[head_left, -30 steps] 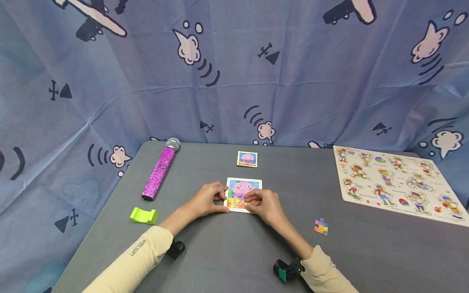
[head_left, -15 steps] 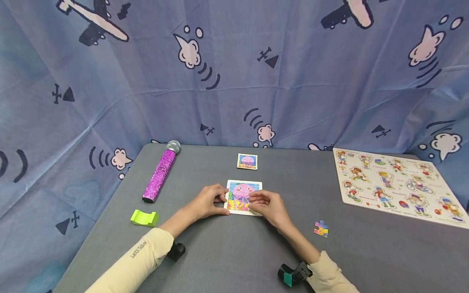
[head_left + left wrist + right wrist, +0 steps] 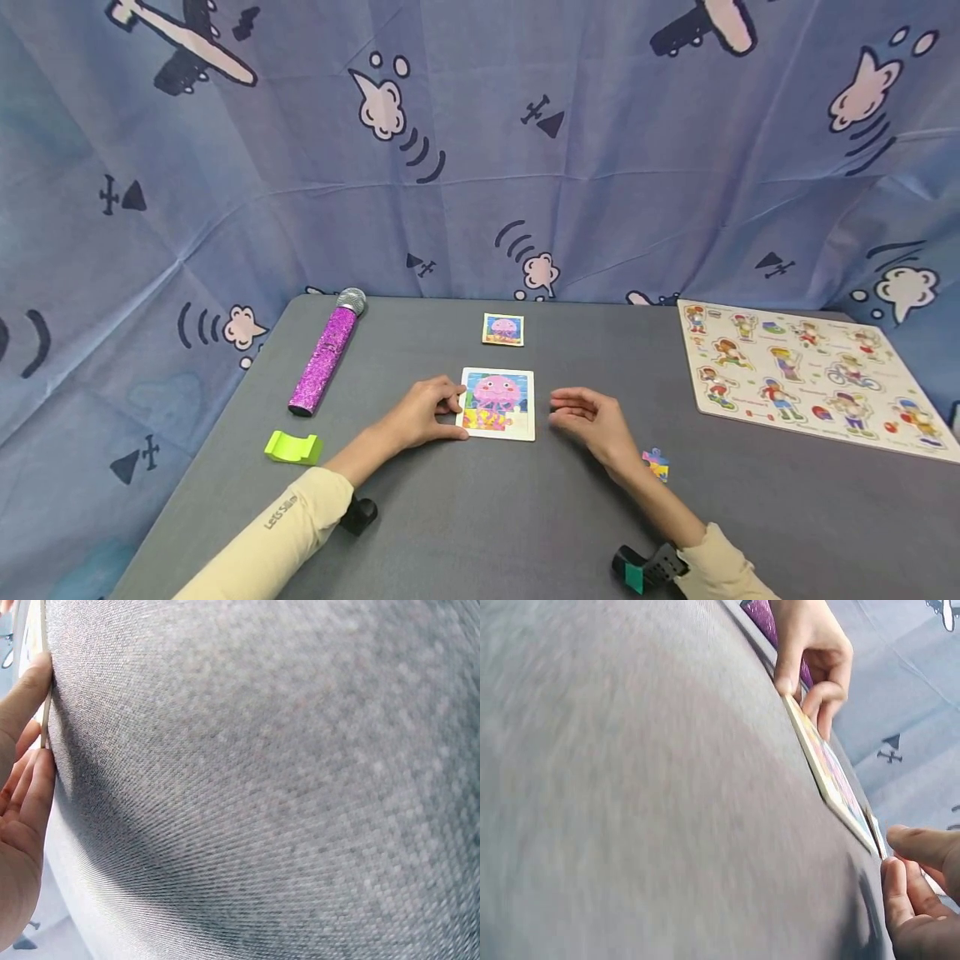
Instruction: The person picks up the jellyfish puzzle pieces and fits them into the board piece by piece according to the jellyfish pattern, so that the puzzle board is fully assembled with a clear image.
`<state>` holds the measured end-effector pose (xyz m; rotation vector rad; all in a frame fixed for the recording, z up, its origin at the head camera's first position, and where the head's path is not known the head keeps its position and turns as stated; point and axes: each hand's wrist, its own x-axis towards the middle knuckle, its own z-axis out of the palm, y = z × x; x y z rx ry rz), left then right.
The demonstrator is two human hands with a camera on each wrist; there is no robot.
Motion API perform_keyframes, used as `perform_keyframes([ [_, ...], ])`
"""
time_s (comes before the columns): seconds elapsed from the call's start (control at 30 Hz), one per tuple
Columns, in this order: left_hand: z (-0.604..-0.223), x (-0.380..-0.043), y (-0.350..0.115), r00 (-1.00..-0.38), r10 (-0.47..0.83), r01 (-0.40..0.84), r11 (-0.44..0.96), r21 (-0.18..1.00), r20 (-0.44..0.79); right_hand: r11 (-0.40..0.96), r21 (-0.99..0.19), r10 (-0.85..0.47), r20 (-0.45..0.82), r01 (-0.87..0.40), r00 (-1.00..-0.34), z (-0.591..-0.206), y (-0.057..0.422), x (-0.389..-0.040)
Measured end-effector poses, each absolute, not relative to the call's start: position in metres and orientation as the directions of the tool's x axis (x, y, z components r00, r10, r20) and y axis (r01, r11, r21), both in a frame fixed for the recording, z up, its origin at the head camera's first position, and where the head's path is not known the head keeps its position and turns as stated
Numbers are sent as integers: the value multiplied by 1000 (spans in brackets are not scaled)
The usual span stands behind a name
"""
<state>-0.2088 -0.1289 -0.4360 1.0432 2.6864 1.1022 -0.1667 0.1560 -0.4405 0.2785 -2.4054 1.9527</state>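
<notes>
A small jigsaw puzzle (image 3: 491, 396) with a pink jellyfish picture lies in a pale frame at the middle of the table. Its lower right corner shows bare backing. My left hand (image 3: 423, 412) holds the frame's left side, thumb near the lower corner and fingers along the edge. Just right of the frame, apart from it, hovers my right hand (image 3: 596, 425), fingers loosely bent with nothing seen between them. A loose jigsaw piece (image 3: 658, 467), yellow, pink and blue, lies beyond my right wrist, partly hidden by it. In the right wrist view, the left hand (image 3: 817, 660) touches the frame's far end.
Behind the puzzle lies a small jellyfish picture card (image 3: 503, 329). A glittery purple microphone (image 3: 322, 362) and a lime-green cradle-shaped block (image 3: 293, 448) are at the left. A large white picture board (image 3: 813, 379) occupies the right. A patterned blue cloth (image 3: 465, 200) hangs behind the table.
My right hand has let go of the puzzle's lower right area and moved right, uncovering the bare corner and partly covering the loose piece. The left hand has stayed on the frame.
</notes>
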Motion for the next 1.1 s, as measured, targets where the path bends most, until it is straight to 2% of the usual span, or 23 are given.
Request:
perform_keyframes([
  [0.4,-435,-207,-130,-772,608,567,524,636,186,260,-934,-88,230,-246,-969,-439,198,-159],
  [0.77,-435,-208,-129,-770,610,573,535,621,186,437,-873,-57,211,-215,-976,-436,240,-146],
  [1.1,-435,-209,-129,-775,606,563,537,629,176,561,-782,-71,281,-271,-957,-437,259,-131],
])
